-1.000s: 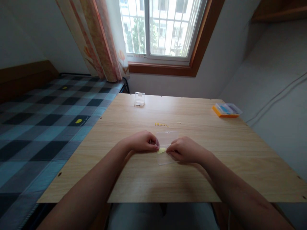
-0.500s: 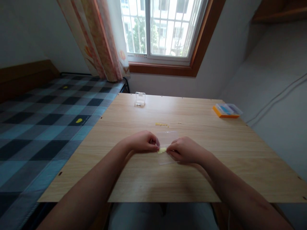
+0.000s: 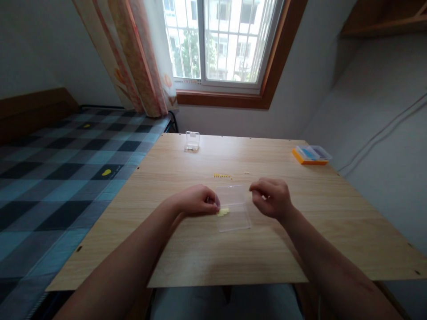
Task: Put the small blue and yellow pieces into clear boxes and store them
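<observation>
A clear square plastic plate [image 3: 234, 212] lies flat on the wooden table [image 3: 316, 222], with a small patch of yellow beads [image 3: 223, 212] at its left edge. My left hand [image 3: 196, 201] rests on the table with its fingers curled, pinching the plate's left edge beside the yellow patch. My right hand [image 3: 271, 197] hovers just right of the plate, lifted off it, fingers curled loosely; whether anything sits between the fingertips is too small to make out. A short row of loose yellow beads [image 3: 223, 176] lies beyond the plate.
A small clear box [image 3: 192, 141] stands at the table's far edge. An orange and clear compartment case [image 3: 311, 155] sits at the far right. A few pale beads [image 3: 247, 173] lie near the yellow row. A bed with a checked cover [image 3: 60, 173] borders the table's left side.
My right hand has lifted away from the yellow patch and moved right and up, off the plate. The left hand has stayed in place. The camera view tilted slightly.
</observation>
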A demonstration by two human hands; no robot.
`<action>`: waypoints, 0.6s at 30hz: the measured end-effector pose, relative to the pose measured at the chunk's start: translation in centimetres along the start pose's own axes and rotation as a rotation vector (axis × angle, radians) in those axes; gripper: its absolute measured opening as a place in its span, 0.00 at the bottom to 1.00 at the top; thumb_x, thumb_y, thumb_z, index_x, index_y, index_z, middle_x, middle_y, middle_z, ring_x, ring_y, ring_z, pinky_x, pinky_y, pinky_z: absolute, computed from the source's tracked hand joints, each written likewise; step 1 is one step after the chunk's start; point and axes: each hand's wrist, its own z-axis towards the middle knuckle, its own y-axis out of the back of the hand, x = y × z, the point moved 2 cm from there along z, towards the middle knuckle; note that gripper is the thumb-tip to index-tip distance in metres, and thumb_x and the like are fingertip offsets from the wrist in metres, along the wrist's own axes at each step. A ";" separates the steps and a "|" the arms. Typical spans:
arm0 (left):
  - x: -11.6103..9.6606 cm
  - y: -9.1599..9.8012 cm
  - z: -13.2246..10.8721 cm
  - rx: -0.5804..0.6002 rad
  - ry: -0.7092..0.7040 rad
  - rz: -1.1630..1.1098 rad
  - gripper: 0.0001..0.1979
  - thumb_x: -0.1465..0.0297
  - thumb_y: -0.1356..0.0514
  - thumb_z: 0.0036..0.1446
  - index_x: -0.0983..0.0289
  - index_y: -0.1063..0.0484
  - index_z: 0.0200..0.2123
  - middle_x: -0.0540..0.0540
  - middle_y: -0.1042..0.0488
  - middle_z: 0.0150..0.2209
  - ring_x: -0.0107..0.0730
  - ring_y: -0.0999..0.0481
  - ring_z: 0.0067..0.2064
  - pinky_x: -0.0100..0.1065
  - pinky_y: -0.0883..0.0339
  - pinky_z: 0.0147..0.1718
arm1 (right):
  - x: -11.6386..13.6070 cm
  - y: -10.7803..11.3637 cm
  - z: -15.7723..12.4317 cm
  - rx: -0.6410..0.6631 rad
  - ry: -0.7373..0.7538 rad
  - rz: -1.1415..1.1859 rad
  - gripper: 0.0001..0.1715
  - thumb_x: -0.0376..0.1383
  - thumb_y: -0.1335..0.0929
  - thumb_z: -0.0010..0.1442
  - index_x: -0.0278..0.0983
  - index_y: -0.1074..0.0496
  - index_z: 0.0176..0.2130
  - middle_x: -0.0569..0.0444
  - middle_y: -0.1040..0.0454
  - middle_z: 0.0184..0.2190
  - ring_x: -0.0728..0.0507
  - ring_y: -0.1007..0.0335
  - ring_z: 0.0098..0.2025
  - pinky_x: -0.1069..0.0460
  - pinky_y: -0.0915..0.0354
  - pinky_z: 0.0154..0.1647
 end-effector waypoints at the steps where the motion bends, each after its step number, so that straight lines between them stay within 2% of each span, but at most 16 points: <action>1: 0.0 0.0 0.0 0.002 0.001 0.002 0.14 0.61 0.38 0.54 0.63 0.18 0.37 0.49 0.27 0.25 0.28 0.33 0.27 0.29 0.46 0.26 | -1.0 0.3 0.0 -0.105 -0.072 -0.027 0.13 0.34 0.37 0.61 0.38 0.25 0.30 0.54 0.27 0.23 0.47 0.37 0.23 0.52 0.40 0.29; 2: 0.0 0.0 0.0 0.003 -0.001 0.001 0.14 0.61 0.39 0.55 0.63 0.18 0.38 0.49 0.27 0.25 0.28 0.33 0.27 0.29 0.46 0.26 | -2.1 0.5 0.0 -0.184 -0.151 -0.059 0.13 0.34 0.37 0.61 0.38 0.24 0.31 0.53 0.26 0.24 0.47 0.35 0.24 0.51 0.39 0.30; 4: 0.1 0.0 0.0 0.001 -0.003 -0.002 0.14 0.61 0.38 0.55 0.63 0.18 0.37 0.49 0.27 0.25 0.28 0.33 0.27 0.30 0.46 0.26 | -4.8 0.2 0.0 -0.245 -0.290 -0.115 0.14 0.35 0.38 0.62 0.37 0.22 0.36 0.50 0.23 0.29 0.44 0.31 0.29 0.49 0.34 0.35; 7: 0.2 -0.1 0.0 -0.005 -0.009 -0.013 0.14 0.61 0.38 0.55 0.63 0.18 0.38 0.49 0.27 0.25 0.28 0.34 0.27 0.30 0.47 0.26 | -8.7 -1.6 -0.2 -0.175 -0.365 -0.164 0.20 0.35 0.37 0.62 0.35 0.21 0.48 0.45 0.21 0.40 0.39 0.27 0.42 0.44 0.31 0.49; 9: 0.3 -0.1 0.0 -0.007 -0.013 -0.014 0.15 0.60 0.38 0.55 0.63 0.18 0.39 0.49 0.28 0.25 0.28 0.34 0.27 0.30 0.48 0.26 | -10.4 -2.9 -0.3 -0.114 -0.395 -0.162 0.21 0.35 0.36 0.61 0.35 0.21 0.50 0.43 0.22 0.47 0.37 0.28 0.51 0.42 0.34 0.58; 12: 0.3 -0.1 0.0 -0.002 -0.009 -0.001 0.15 0.60 0.39 0.55 0.63 0.19 0.40 0.48 0.28 0.25 0.27 0.34 0.27 0.30 0.48 0.26 | -11.5 -4.6 -0.6 -0.012 -0.381 -0.192 0.22 0.35 0.35 0.61 0.36 0.21 0.52 0.41 0.27 0.56 0.36 0.32 0.59 0.40 0.38 0.64; 15: 0.1 0.0 0.0 0.008 0.004 0.014 0.16 0.60 0.39 0.56 0.62 0.19 0.41 0.49 0.28 0.25 0.28 0.34 0.27 0.31 0.47 0.27 | -11.4 -5.5 -0.7 0.148 -0.306 -0.274 0.25 0.35 0.34 0.62 0.37 0.24 0.58 0.40 0.35 0.66 0.32 0.44 0.69 0.36 0.45 0.68; 18: -0.1 0.1 -0.1 0.006 0.012 0.021 0.16 0.60 0.39 0.56 0.62 0.19 0.40 0.49 0.28 0.25 0.28 0.34 0.27 0.31 0.46 0.27 | -11.3 -5.8 -0.8 0.242 -0.301 -0.329 0.27 0.37 0.34 0.65 0.38 0.28 0.62 0.40 0.41 0.70 0.30 0.52 0.73 0.33 0.49 0.69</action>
